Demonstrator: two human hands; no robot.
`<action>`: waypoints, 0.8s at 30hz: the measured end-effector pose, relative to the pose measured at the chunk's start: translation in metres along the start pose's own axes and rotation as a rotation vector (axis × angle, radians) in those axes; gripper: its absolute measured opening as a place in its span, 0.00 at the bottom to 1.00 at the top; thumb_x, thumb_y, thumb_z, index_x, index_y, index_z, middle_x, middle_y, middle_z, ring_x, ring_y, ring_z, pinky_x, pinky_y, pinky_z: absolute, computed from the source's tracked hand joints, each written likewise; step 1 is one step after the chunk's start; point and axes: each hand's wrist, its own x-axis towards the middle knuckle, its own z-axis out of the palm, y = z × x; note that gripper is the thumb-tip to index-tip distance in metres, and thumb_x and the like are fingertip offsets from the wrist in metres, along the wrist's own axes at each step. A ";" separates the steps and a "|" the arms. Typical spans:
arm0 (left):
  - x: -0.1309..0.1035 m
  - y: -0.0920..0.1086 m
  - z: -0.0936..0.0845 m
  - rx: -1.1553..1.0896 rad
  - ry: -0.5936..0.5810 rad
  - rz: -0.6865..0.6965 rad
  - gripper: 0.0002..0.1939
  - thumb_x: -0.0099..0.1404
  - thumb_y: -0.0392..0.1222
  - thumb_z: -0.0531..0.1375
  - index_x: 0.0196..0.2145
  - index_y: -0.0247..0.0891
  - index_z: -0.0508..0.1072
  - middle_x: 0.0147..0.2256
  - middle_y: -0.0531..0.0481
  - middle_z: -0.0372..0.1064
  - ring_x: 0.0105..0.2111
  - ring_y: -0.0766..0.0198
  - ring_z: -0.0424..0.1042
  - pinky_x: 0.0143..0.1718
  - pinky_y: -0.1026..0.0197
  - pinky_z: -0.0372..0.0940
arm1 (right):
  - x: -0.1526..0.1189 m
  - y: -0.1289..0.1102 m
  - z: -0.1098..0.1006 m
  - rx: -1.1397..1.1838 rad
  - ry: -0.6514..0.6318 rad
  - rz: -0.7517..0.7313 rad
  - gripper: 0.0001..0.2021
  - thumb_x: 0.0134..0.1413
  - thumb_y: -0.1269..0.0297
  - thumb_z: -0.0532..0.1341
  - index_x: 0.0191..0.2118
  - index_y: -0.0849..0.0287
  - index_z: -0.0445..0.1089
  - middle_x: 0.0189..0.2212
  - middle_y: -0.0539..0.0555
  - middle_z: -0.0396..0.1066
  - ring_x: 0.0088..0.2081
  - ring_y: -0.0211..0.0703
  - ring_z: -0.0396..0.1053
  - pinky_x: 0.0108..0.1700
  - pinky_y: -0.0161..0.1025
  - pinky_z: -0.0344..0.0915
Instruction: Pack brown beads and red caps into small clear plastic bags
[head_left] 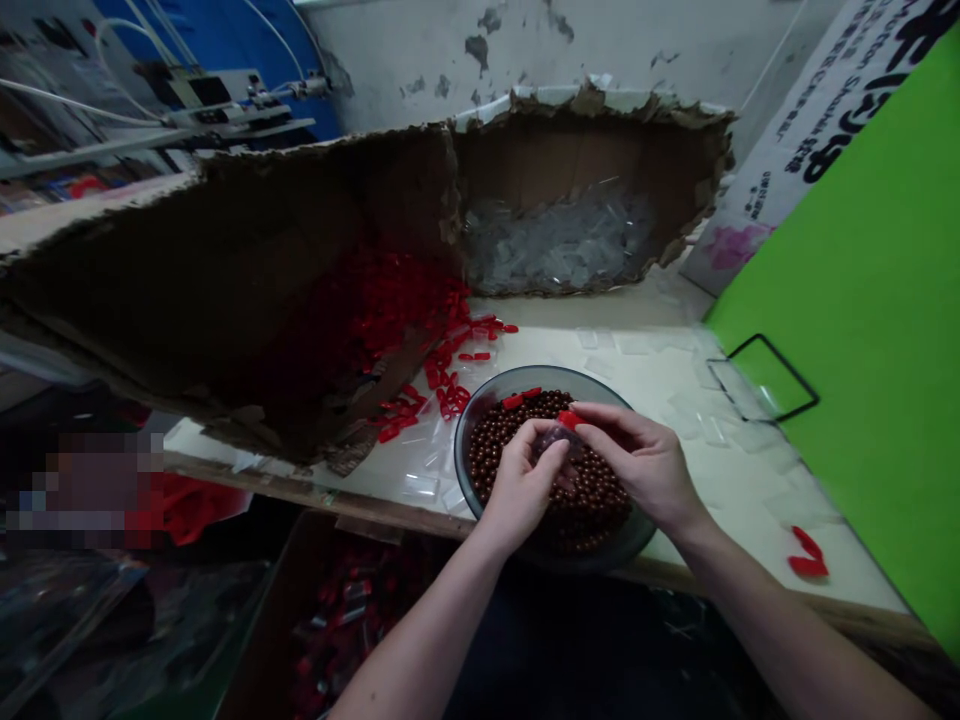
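Head view | your left hand point(523, 478) and right hand point(639, 462) meet over the bowl point(480, 408) of brown beads point(592, 500) at the table's front edge | both pinch one small clear packet point(559, 437) with a red cap point(568, 419) | loose red caps point(442, 375) lie just beside the bowl.

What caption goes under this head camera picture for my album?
Two hands, left hand and right hand, pinch a small red-capped piece over a bowl of brown beads.
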 end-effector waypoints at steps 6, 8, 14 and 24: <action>-0.002 -0.001 0.004 0.024 -0.002 -0.004 0.12 0.65 0.46 0.55 0.43 0.36 0.66 0.30 0.53 0.63 0.26 0.71 0.64 0.26 0.68 0.61 | -0.012 -0.002 0.001 -0.419 0.031 -0.446 0.25 0.58 0.75 0.58 0.60 0.51 0.62 0.53 0.52 0.70 0.48 0.41 0.73 0.54 0.39 0.68; -0.002 0.002 0.001 0.050 -0.010 -0.039 0.12 0.65 0.46 0.55 0.43 0.36 0.67 0.29 0.54 0.62 0.26 0.71 0.62 0.25 0.69 0.59 | -0.013 -0.003 -0.002 -0.534 0.008 -0.541 0.30 0.58 0.77 0.58 0.65 0.53 0.54 0.55 0.54 0.69 0.48 0.41 0.73 0.53 0.37 0.69; -0.003 0.008 -0.006 0.193 -0.038 -0.093 0.12 0.65 0.45 0.55 0.43 0.36 0.69 0.30 0.54 0.62 0.26 0.72 0.60 0.26 0.69 0.57 | -0.011 0.002 -0.009 -0.709 -0.123 -0.700 0.36 0.58 0.78 0.58 0.68 0.62 0.42 0.58 0.60 0.64 0.53 0.44 0.70 0.56 0.38 0.66; -0.007 0.009 -0.011 0.270 -0.120 -0.092 0.13 0.66 0.45 0.54 0.44 0.37 0.69 0.33 0.52 0.65 0.30 0.69 0.62 0.30 0.68 0.59 | -0.012 -0.003 -0.018 -0.416 -0.146 -0.348 0.21 0.59 0.71 0.59 0.57 0.58 0.66 0.49 0.55 0.73 0.45 0.43 0.75 0.50 0.38 0.71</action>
